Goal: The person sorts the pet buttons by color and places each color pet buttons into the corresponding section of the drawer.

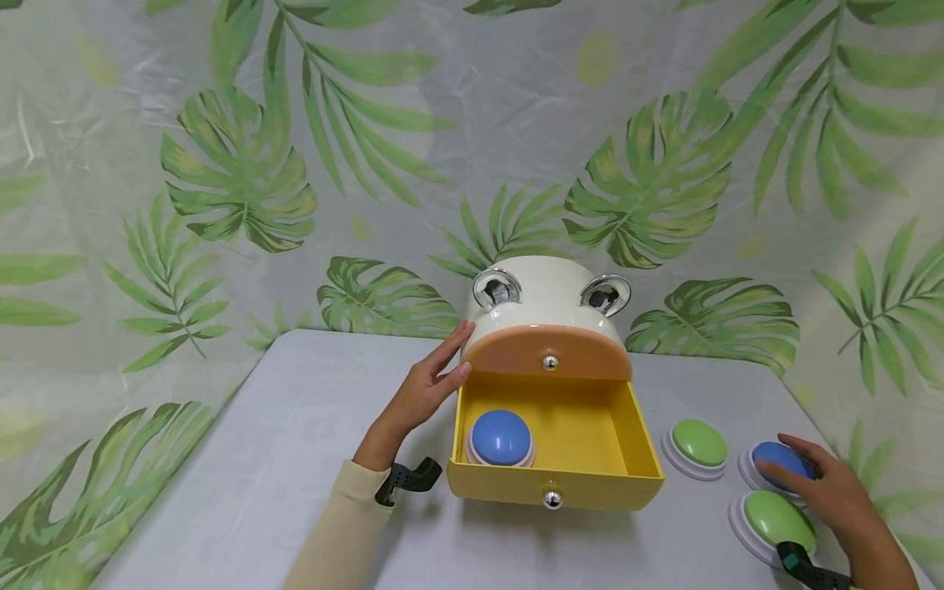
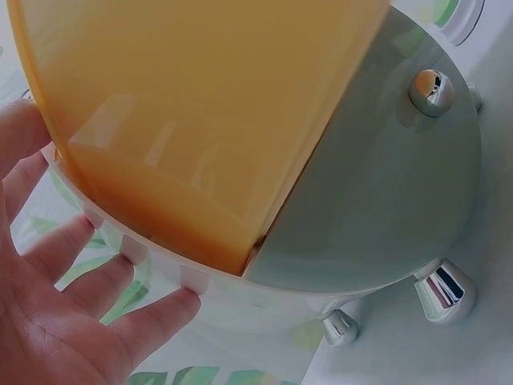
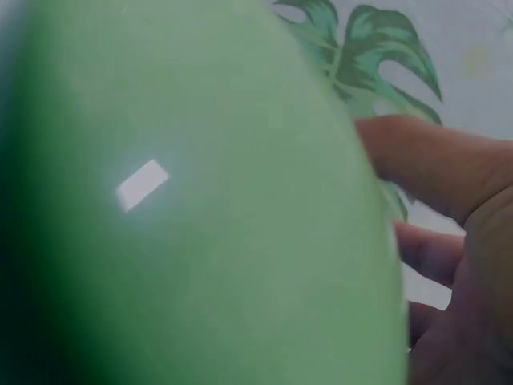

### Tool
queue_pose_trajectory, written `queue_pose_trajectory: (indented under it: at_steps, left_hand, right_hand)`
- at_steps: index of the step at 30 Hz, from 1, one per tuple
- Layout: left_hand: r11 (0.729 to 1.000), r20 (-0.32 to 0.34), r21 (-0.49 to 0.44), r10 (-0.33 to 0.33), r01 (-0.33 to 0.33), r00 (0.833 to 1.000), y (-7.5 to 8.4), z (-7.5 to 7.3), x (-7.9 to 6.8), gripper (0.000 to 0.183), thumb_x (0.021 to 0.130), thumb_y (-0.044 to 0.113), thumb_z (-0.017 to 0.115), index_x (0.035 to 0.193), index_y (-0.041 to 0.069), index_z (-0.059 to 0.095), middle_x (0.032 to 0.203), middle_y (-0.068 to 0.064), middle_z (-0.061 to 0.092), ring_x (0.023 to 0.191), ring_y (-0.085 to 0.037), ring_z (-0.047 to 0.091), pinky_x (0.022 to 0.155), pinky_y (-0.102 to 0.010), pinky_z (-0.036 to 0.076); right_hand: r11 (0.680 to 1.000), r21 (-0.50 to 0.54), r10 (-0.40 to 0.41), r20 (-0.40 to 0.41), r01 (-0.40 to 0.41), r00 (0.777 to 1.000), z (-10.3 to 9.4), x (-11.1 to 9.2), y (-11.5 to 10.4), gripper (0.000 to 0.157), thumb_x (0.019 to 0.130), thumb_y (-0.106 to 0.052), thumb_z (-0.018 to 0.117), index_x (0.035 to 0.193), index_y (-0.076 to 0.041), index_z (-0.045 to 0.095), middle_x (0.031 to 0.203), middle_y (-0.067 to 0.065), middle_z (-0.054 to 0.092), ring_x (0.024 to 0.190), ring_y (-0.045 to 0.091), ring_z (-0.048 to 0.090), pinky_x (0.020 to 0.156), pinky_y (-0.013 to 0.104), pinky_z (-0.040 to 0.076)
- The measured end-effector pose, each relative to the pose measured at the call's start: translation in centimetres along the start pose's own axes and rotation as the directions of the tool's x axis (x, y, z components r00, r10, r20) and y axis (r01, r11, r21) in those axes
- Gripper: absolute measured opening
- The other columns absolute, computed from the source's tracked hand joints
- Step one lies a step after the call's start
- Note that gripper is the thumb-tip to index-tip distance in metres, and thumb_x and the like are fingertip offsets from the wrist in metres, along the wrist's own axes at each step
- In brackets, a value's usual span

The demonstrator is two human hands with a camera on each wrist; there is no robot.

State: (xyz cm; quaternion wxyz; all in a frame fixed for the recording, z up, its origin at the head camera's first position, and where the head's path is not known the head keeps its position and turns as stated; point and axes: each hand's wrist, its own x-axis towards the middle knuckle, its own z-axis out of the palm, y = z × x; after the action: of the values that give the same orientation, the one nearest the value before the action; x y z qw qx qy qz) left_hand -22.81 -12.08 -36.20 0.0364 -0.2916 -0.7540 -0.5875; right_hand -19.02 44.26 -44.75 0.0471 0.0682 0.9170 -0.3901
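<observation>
A white cabinet (image 1: pixel 542 283) with silver ring handles and an orange upper front stands at the middle, its yellow drawer (image 1: pixel 556 483) pulled out. Inside the drawer, at the left, sits a blue dome button (image 1: pixel 501 437) on a white base. My left hand (image 1: pixel 422 392) rests against the cabinet's left side; its fingers (image 2: pixel 156 317) are fairly straight and spread in the left wrist view. At the right, my right hand (image 1: pixel 832 483) holds a second blue dome button (image 1: pixel 783 463) between thumb and fingers. A green dome button (image 3: pixel 216 208) hides that grip in the right wrist view.
One green dome button (image 1: pixel 699 443) lies between the drawer and the right hand. Another green dome button (image 1: pixel 780 520) is under the right wrist, near its black strap (image 1: pixel 807 565). A leaf-print cloth (image 1: pixel 472 147) hangs behind the white table (image 1: pixel 295 459).
</observation>
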Motion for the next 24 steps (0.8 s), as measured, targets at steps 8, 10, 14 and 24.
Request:
queue_pose_trajectory:
  at_steps: [8, 10, 14, 24]
  left_hand:
    - [1.0, 0.0, 0.002, -0.005, 0.005, 1.0, -0.1, 0.02, 0.06, 0.056, 0.101, 0.008, 0.049, 0.153, 0.013, 0.029, 0.16, -0.006, 0.018, 0.145, -0.024, 0.021, 0.102, -0.042, 0.043]
    - [1.0, -0.001, 0.002, -0.006, 0.006, 1.0, -0.09, 0.03, 0.05, 0.056, 0.101, 0.008, 0.049, 0.153, 0.013, 0.029, 0.16, -0.007, 0.017, 0.145, -0.024, 0.021, 0.102, -0.042, 0.043]
    - [1.0, -0.002, 0.003, -0.001, 0.001, 1.0, -0.01, 0.09, -0.01, 0.056, 0.1, 0.007, 0.049, 0.153, 0.011, 0.029, 0.16, -0.01, 0.017, 0.145, -0.027, 0.021, 0.101, -0.043, 0.043]
    - [1.0, -0.001, 0.02, -0.009, 0.009, 1.0, 0.0, 0.09, 0.01, 0.057, 0.1, 0.008, 0.049, 0.153, 0.012, 0.029, 0.16, -0.009, 0.017, 0.145, -0.026, 0.021, 0.101, -0.043, 0.043]
  right_hand:
    - [0.998, 0.003, 0.056, 0.051, -0.056, 0.997, -0.07, 0.23, 0.61, 0.093, 0.093, -0.049, 0.059, 0.154, -0.004, 0.006, 0.144, 0.047, 0.004, 0.124, 0.066, 0.016, 0.094, 0.074, 0.027]
    - [0.999, -0.004, 0.041, 0.042, -0.04, 0.998, -0.02, 0.2, 0.76, 0.092, 0.092, -0.048, 0.06, 0.154, -0.004, 0.007, 0.144, 0.047, 0.007, 0.123, 0.066, 0.018, 0.093, 0.072, 0.029]
    - [1.0, -0.023, 0.017, 0.025, -0.017, 1.0, 0.01, 0.05, 0.9, 0.09, 0.092, -0.046, 0.061, 0.154, -0.004, 0.01, 0.143, 0.047, 0.01, 0.121, 0.065, 0.021, 0.091, 0.071, 0.031]
    - [0.992, -0.094, 0.093, 0.064, -0.087, 0.994, -0.21, 0.22, 0.35, 0.098, 0.089, -0.052, 0.062, 0.152, 0.001, 0.008, 0.143, 0.047, 0.005, 0.122, 0.066, 0.018, 0.092, 0.074, 0.028]
